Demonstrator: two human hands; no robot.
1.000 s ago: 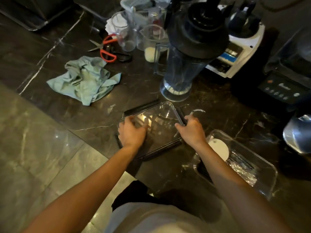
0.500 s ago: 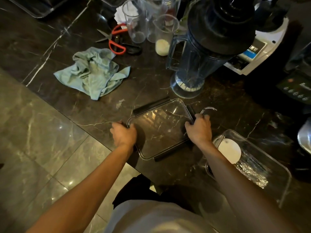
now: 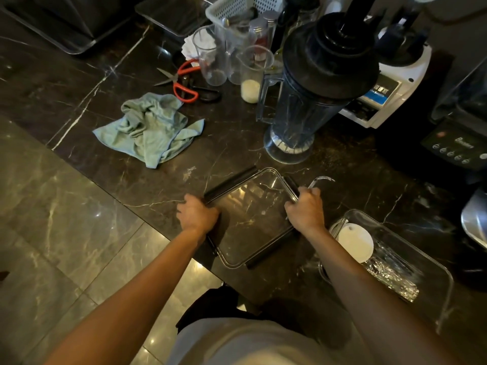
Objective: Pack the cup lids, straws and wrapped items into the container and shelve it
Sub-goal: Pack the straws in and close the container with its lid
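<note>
A clear rectangular container lid [image 3: 253, 217] with black clip flaps lies flat on the dark marble counter near its front edge. My left hand [image 3: 197, 214] grips its left side and my right hand [image 3: 305, 209] grips its right side. To the right stands the clear container [image 3: 432, 262], holding a white cup lid [image 3: 354, 242] and foil-wrapped items [image 3: 390, 275]. A small clear curved piece [image 3: 321, 179] lies just beyond my right hand.
A crumpled green cloth [image 3: 150, 127] lies to the far left. Red-handled scissors [image 3: 181, 83], measuring cups [image 3: 250, 75], a blender jug [image 3: 311, 93], a white machine [image 3: 387, 96] and a black appliance [image 3: 456, 146] crowd the back. The counter edge runs diagonally; tiled floor below.
My left hand slid from the lid's top surface to its left edge. The lid was lowered flat onto the counter. My right hand stayed on the right edge.
</note>
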